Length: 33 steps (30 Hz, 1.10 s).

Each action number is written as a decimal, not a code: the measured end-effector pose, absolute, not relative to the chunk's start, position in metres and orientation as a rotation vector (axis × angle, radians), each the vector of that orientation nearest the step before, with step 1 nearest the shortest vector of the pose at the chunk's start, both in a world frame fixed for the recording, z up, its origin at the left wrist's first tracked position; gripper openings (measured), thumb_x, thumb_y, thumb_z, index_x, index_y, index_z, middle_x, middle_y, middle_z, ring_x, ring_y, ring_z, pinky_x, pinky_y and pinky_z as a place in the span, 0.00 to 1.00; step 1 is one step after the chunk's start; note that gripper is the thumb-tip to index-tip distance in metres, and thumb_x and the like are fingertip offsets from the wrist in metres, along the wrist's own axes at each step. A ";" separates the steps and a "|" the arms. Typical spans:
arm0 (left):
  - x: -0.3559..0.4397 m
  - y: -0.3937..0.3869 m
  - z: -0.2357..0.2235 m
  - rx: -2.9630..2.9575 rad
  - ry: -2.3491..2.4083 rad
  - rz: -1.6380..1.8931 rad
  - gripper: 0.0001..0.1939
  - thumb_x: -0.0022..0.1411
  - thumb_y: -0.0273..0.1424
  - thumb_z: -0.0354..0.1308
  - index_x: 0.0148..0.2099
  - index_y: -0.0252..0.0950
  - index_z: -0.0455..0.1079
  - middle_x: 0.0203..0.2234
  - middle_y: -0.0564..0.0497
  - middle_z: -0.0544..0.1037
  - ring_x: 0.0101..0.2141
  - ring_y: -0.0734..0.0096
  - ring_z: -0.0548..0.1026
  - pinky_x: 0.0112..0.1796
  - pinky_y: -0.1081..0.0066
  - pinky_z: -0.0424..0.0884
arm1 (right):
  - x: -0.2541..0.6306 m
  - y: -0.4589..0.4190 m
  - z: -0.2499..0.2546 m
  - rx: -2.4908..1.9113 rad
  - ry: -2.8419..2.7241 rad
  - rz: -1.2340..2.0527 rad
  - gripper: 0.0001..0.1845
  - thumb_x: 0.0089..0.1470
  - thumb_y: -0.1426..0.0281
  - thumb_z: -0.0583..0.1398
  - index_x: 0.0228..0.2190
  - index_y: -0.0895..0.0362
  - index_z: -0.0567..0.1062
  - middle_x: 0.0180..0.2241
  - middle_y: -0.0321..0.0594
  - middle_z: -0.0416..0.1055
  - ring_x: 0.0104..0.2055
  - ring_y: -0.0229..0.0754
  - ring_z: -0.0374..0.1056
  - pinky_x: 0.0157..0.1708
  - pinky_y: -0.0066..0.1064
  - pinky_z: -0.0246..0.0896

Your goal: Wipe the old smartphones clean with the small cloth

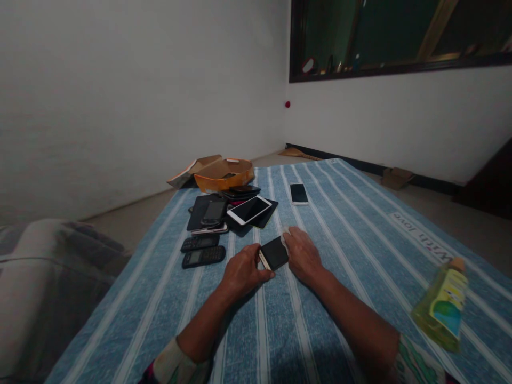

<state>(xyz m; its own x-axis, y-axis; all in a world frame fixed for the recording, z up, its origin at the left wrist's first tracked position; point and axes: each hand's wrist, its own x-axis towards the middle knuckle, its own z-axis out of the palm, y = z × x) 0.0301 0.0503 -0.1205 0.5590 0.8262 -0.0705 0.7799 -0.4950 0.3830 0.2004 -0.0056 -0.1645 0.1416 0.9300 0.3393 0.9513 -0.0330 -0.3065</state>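
Note:
My left hand grips the near edge of a black smartphone, holding it just above the striped blue cloth. My right hand rests at the phone's right side, fingers curled over a small white cloth or tissue that touches the phone's far corner. Just beyond lies a heap of phones: a white-framed phone on dark tablets, and two small keypad phones to the left.
A single white phone lies apart, farther back. A yellow-green bottle lies on its side at the right. An orange bag and cardboard sit at the far end. A grey cushion is at the left.

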 end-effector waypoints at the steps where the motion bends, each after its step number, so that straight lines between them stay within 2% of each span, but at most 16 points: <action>1: 0.030 0.050 -0.121 2.430 1.302 0.175 0.24 0.47 0.38 0.68 0.46 0.37 0.68 0.38 0.50 0.77 0.39 0.61 0.75 0.35 0.70 0.64 | 0.202 -0.006 -0.165 -1.980 -1.782 -0.075 0.19 0.61 0.78 0.49 0.51 0.62 0.71 0.57 0.55 0.65 0.63 0.50 0.56 0.62 0.44 0.49; 4: 0.028 0.049 -0.123 2.452 1.289 0.193 0.22 0.48 0.40 0.67 0.44 0.37 0.69 0.38 0.50 0.77 0.38 0.61 0.75 0.35 0.69 0.64 | 0.195 -0.012 -0.170 -1.942 -1.809 -0.108 0.20 0.60 0.80 0.50 0.50 0.61 0.71 0.57 0.54 0.65 0.63 0.50 0.56 0.62 0.44 0.49; 9: 0.027 0.047 -0.123 2.432 1.302 0.181 0.27 0.47 0.40 0.68 0.49 0.36 0.68 0.40 0.48 0.77 0.41 0.59 0.75 0.37 0.68 0.65 | 0.173 -0.020 -0.177 -1.808 -1.923 -0.073 0.22 0.56 0.79 0.55 0.53 0.63 0.70 0.59 0.54 0.64 0.64 0.53 0.54 0.64 0.45 0.47; 19: 0.027 0.044 -0.122 2.412 1.333 0.163 0.25 0.45 0.42 0.69 0.44 0.38 0.69 0.39 0.49 0.77 0.40 0.59 0.76 0.36 0.69 0.65 | 0.205 -0.011 -0.184 -1.921 -1.814 -0.176 0.22 0.59 0.80 0.50 0.53 0.60 0.71 0.57 0.52 0.67 0.61 0.50 0.59 0.60 0.45 0.54; 22: 0.026 0.044 -0.123 2.427 1.327 0.184 0.25 0.45 0.43 0.69 0.44 0.37 0.69 0.38 0.49 0.76 0.39 0.59 0.76 0.36 0.68 0.65 | 0.203 -0.015 -0.189 -1.890 -1.811 -0.226 0.23 0.59 0.80 0.49 0.53 0.59 0.71 0.57 0.51 0.67 0.63 0.50 0.57 0.61 0.47 0.53; 27: 0.024 0.043 -0.126 2.441 1.323 0.188 0.24 0.45 0.43 0.68 0.42 0.37 0.69 0.38 0.49 0.76 0.38 0.59 0.76 0.34 0.68 0.65 | 0.182 -0.022 -0.192 -1.791 -1.911 -0.175 0.24 0.55 0.83 0.51 0.51 0.61 0.72 0.57 0.53 0.67 0.63 0.50 0.58 0.63 0.46 0.52; 33: 0.020 0.045 -0.130 2.417 1.317 0.227 0.26 0.44 0.41 0.69 0.45 0.37 0.69 0.38 0.49 0.77 0.39 0.60 0.75 0.36 0.68 0.66 | 0.168 -0.021 -0.198 -1.732 -1.959 -0.161 0.27 0.53 0.84 0.51 0.53 0.60 0.73 0.58 0.52 0.66 0.64 0.51 0.58 0.62 0.49 0.53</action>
<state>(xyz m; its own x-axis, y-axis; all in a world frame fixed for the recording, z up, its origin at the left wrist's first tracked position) 0.0199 0.0450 -0.1299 0.5482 0.8355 -0.0379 0.7744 -0.4900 0.4002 0.1678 -0.0213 -0.1983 -0.0507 0.8923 0.4487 0.9537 0.1766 -0.2435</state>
